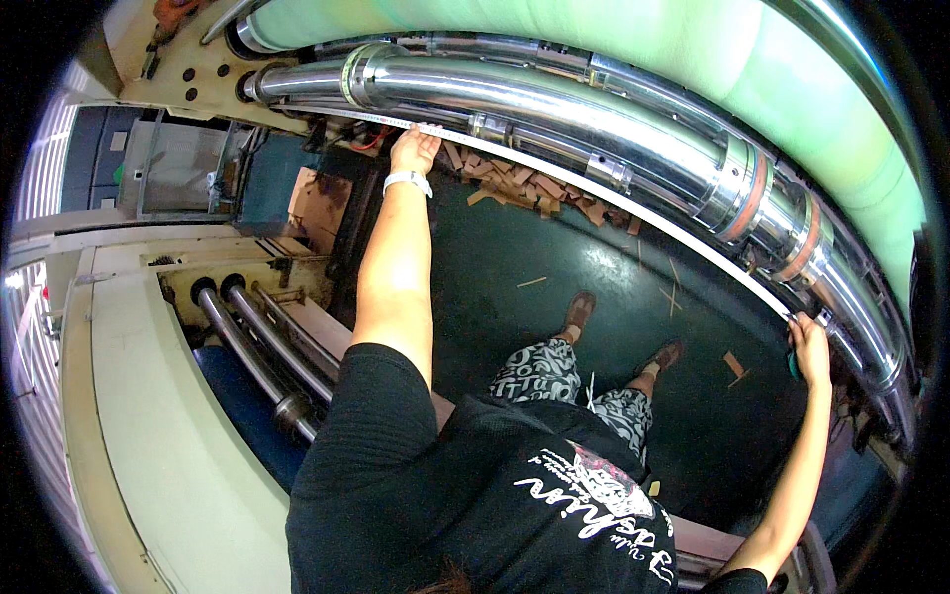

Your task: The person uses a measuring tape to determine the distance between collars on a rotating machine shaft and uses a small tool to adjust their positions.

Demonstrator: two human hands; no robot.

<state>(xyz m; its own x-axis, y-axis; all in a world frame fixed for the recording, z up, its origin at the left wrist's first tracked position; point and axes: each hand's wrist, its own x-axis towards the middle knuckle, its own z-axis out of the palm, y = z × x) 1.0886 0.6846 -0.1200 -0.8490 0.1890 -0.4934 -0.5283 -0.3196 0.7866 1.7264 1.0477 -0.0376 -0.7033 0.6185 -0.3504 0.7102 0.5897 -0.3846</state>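
A long white tape measure (556,170) is stretched along the front of a shiny steel shaft (534,94). My left hand (416,150), with a pale watch or band at the wrist, pinches the tape near the shaft's left part, and the strip runs on past it to the left. At the right, my right hand (811,348) is closed around the tape's other end. A small dark green thing shows beneath its fingers; I cannot tell if it is the tape's case. Collars (737,188) with reddish-brown bands sit on the shaft's right half.
A large pale green roller (653,40) curves behind the shaft. Cardboard scraps (524,188) are heaped on the dark green floor (554,247) under the machine, with loose strips near my feet. To the left stand a cream machine housing (168,416) and steel rollers (252,346).
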